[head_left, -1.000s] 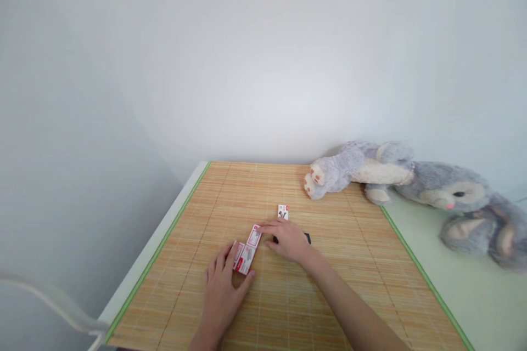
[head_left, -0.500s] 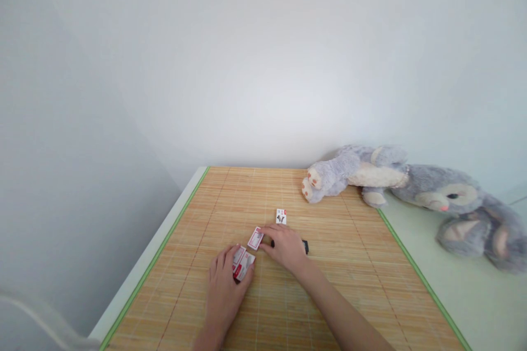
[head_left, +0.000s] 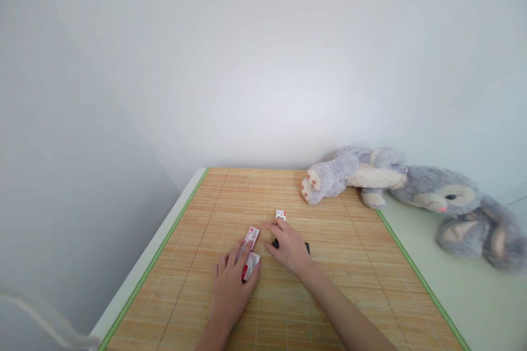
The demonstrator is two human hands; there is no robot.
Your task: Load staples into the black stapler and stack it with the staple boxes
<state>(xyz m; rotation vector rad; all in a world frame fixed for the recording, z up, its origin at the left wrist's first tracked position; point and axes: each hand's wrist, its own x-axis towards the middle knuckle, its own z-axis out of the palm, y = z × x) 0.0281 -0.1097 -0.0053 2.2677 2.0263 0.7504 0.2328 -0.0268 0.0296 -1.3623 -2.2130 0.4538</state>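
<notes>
My left hand [head_left: 234, 279] rests over small red-and-white boxes on the bamboo mat. One finger lies on the upper box [head_left: 252, 234], and the thumb is beside the lower box [head_left: 251, 266]. To the right, my right hand [head_left: 288, 247] is open, its thumb and fingers apart with nothing between them. Partly beneath that hand lies a black object [head_left: 307, 248], mostly hidden. Just beyond its fingers is another small white box [head_left: 281, 214] with red print, its near part covered.
A grey plush rabbit [head_left: 370, 175] lies across the mat's far right corner and onto the pale surface beside it. The bamboo mat [head_left: 329, 296] has green edging. Behind stands a plain wall, and a blurred pale strip [head_left: 45, 321] shows at lower left.
My right hand has let go of the upper box and opened slightly to the right. The upper box now sits against the others, and my left hand has moved a little right and spread over them.
</notes>
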